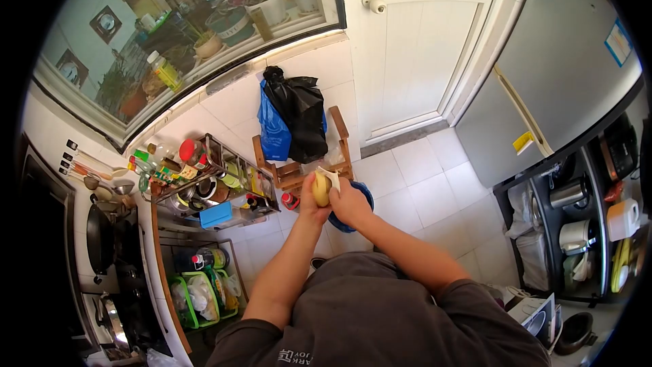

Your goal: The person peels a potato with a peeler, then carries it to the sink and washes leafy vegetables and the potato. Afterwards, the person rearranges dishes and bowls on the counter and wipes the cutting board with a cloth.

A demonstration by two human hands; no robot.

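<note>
My left hand (316,198) is closed around a yellow, oval potato (321,190), which is held up in front of my body. My right hand (350,202) is closed too, with a white peeler (331,177) in its fingers. The peeler lies against the upper right side of the potato; its handle is mostly hidden by my fingers. Below my hands stands a blue bin (367,198), partly covered by my right hand and forearm.
Just ahead, a wooden chair (341,122) bears black (303,112) and blue bags. To the left are a rack of bottles and jars (216,163) and a stove side with a wok (100,239). A fridge (536,61) and a shelf (543,245) stand right.
</note>
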